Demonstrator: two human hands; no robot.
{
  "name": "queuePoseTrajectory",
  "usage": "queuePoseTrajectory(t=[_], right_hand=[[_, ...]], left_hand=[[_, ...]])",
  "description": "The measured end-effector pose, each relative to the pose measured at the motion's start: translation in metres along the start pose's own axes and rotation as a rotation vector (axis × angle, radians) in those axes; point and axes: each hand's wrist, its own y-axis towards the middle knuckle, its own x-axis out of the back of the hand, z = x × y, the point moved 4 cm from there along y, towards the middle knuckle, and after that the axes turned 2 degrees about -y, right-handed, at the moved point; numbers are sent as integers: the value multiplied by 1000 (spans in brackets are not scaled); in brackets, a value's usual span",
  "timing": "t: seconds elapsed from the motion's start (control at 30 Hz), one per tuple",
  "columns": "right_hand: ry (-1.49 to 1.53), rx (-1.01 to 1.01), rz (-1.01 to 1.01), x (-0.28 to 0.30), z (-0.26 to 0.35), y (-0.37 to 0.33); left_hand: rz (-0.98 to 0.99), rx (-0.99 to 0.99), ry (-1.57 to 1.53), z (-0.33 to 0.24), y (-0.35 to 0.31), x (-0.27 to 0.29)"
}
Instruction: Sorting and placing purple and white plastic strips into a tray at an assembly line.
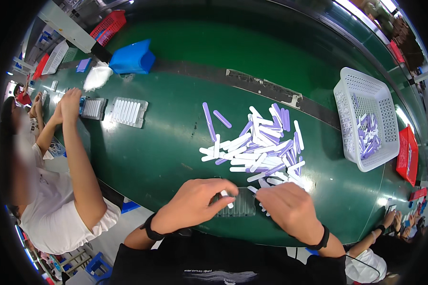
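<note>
My left hand (195, 200) is closed, with a short white round-ended stick (230, 205) between thumb and fingers. At its right, my right hand (290, 205) pinches another pale stick (253, 189); its fingertips are partly hidden. Between and below the hands lies a clear plastic blister tray (242, 209) with long slots, close to the table's near edge. My left hand covers part of the tray. Just beyond my hands spreads a loose pile of white and purple flat sticks (266, 142), some lying right by my right fingers.
A white perforated basket (390, 142) with more sticks stands at right, beside a red basket (407, 156). Far left are a filled tray (128, 112), a blue bin (132, 58) and a white bag (98, 77). A co-worker's hands (69, 105) work at another tray (93, 109).
</note>
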Motion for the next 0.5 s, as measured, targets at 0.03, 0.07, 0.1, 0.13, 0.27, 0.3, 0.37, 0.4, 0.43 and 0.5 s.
queuePoseTrajectory(t=[0.03, 0.07, 0.1, 0.13, 0.27, 0.3, 0.37, 0.4, 0.43, 0.5], right_hand=[[-45, 66, -11, -3, 5, -3], [-91, 133, -23, -6, 9, -7], [-138, 160, 11, -11, 10, -11], [-137, 157, 12, -16, 11, -15], [-228, 155, 65, -23, 19, -23], [-230, 129, 84, -23, 20, -23], [-243, 142, 121, -23, 24, -25], [-258, 158, 150, -23, 25, -26], [-258, 157, 149, -24, 28, -28], [-389, 228, 234, -31, 36, -34]], left_hand=[[-78, 4, 37, -3, 1, -4], [-74, 5, 33, -2, 2, -10], [-154, -26, 139, -1, 1, -13], [-234, -58, 245, 1, -1, -15], [-346, -375, 509, 2, -21, -29], [-337, -415, 628, -2, -25, -30], [-283, -409, 683, -2, -33, -39], [-231, -407, 744, -3, -35, -44], [-202, -411, 784, -1, -38, -47], [-205, -396, 827, -6, -43, -46]])
